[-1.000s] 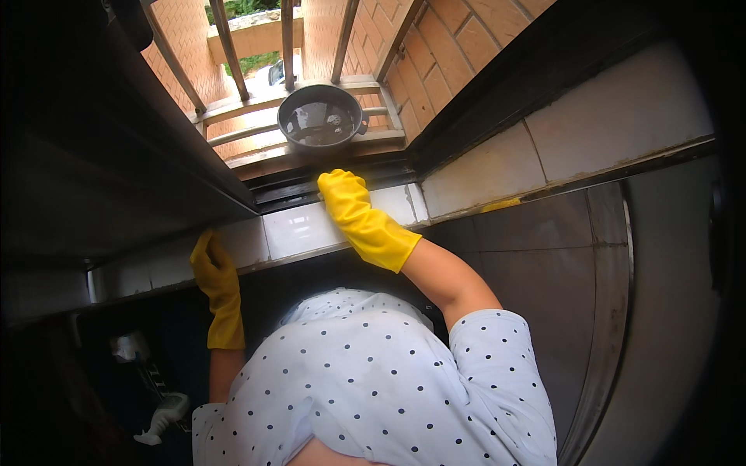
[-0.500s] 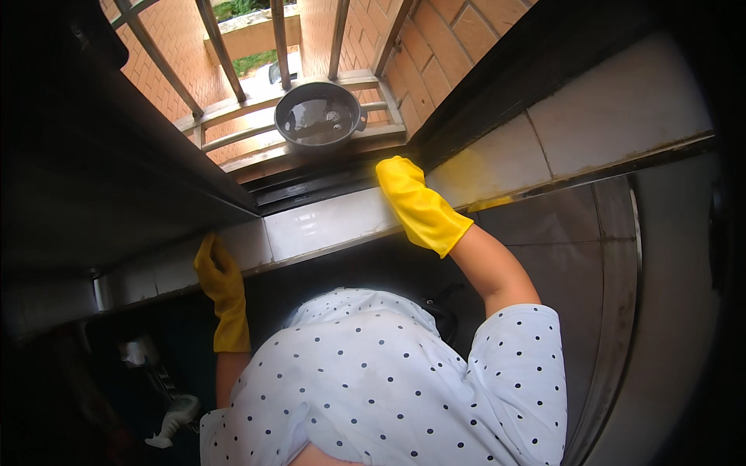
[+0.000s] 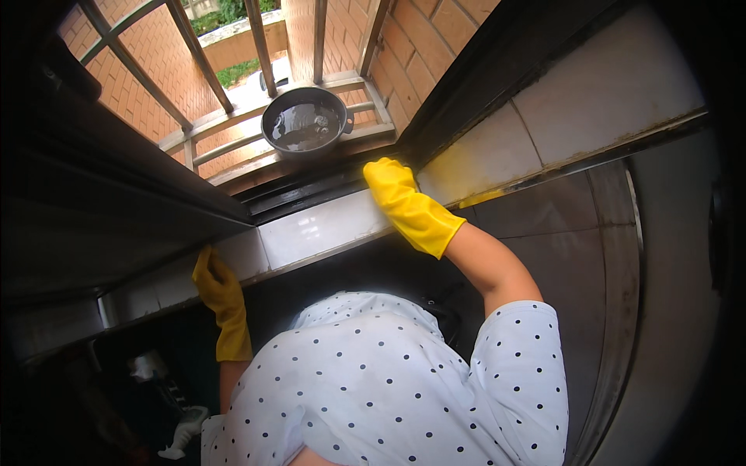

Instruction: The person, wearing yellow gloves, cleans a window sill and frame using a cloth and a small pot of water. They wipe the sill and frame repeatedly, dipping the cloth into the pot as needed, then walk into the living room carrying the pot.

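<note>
Both my hands wear yellow rubber gloves. My right hand (image 3: 395, 190) is closed in a fist over the right end of the dark window track (image 3: 311, 190), beside the frame's corner. Anything in its grip is hidden beneath the glove. My left hand (image 3: 219, 283) is in shadow at the front edge of the white tiled sill (image 3: 318, 225), close to the dark window panel (image 3: 116, 186). Its fingers are bent and pressed together, and I cannot make out anything between them. Beyond the track, a dark round pot (image 3: 305, 123) of water sits on the ledge.
Metal bars (image 3: 260, 46) stand behind the pot, with a brick wall (image 3: 435, 54) outside. White tiles (image 3: 606, 101) line the wall at right. Low on the left, in shadow, is a white spray-bottle head (image 3: 186, 431).
The whole view has shifted slightly, so the pot and bars sit further left. My right fist looks a little more bent at the knuckles, still at the track's corner. My left hand has barely moved.
</note>
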`<state>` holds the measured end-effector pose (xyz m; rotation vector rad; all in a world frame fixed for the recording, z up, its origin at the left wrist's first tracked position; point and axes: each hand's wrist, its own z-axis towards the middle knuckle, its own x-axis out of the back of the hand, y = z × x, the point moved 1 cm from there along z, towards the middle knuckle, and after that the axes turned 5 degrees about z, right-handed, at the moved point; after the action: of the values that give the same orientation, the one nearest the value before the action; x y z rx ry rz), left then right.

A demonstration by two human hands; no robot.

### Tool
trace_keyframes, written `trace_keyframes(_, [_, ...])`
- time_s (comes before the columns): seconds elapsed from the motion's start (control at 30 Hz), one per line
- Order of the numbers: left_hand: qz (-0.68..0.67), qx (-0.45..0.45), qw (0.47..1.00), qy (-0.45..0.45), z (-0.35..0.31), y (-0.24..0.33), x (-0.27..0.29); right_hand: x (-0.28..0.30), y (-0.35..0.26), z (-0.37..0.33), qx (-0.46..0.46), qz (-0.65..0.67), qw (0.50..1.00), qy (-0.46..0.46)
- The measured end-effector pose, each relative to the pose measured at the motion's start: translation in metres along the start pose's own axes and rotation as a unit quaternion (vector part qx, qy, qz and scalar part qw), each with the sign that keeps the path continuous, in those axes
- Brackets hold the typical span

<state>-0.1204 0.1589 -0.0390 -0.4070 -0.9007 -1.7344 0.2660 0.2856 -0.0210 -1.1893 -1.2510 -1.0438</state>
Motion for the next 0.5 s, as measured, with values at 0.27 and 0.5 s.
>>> trace_keyframes(0.27, [-0.007, 0.007, 1.0, -0.001, -0.006, -0.004, -0.001, 0.012, -0.029, -0.016, 0.004, 0.091, 0.994, 0.065])
trace_keyframes(0.5, [-0.134, 0.092, 0.985, -0.062, -0.005, 0.007, 0.017, 0.01, 0.004, -0.006, -0.052, -0.045, 0.996, 0.055])
